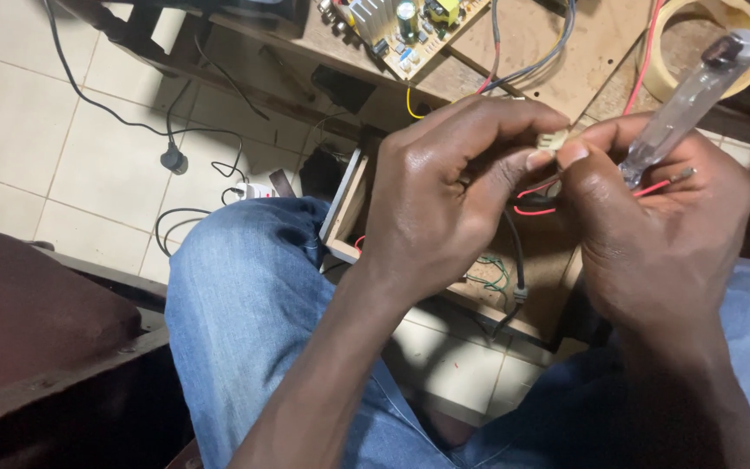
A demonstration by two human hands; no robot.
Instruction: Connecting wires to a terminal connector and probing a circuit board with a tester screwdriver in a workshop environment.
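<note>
A small cream-coloured plastic connector (554,140) sits pinched between the fingertips of both hands, held up above the person's lap, roughly in the middle of the view and slightly right. The left hand (444,195) curls over it from the left, its fingers (514,117) arched and closed narrowly so that the thumb and forefinger meet on the connector's left side. The right hand (661,234) comes in from the right, its thumb tip (573,154) pressed against the connector's other side. Thin red wires (536,200) run down from the connector and loop between the two palms.

The right hand also grips a clear plastic-handled screwdriver (683,108), tucked along its fingers and slanting up to the right, with a dark cap at the far end. A bare metal wire end (683,176) sticks out just past the right knuckles.

Below the hands, an open wooden box (349,204) rests near the knees, with green and black wires (501,274) lying inside it. The person wears blue jeans (253,295), which fill the lower part of the view.

Beyond the hands stands a wooden desk (566,43) carrying a tan circuit board (401,30) with a heat sink and capacitors, and a roll of beige tape (666,74) at the upper right. Black cables (132,122) trail across the pale tiled floor (28,130) on the left, and a dark brown seat (28,313) shows in the lower left corner.
</note>
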